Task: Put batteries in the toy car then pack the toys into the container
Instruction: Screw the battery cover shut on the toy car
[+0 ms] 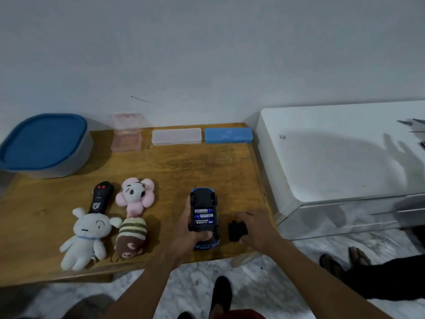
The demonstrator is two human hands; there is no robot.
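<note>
Our left hand (185, 229) grips the toy car (204, 217) upside down above the table (174, 171), three batteries (203, 216) showing in its open bay. Our right hand (256, 231) pinches the black cover (236, 231), which lies on the table just right of the car. To the left lie a striped plush (131, 238), a white plush (87, 238), a pink plush (135, 194) and a remote (101, 196). The container (43, 143), its blue lid on, sits at the far left corner.
</note>
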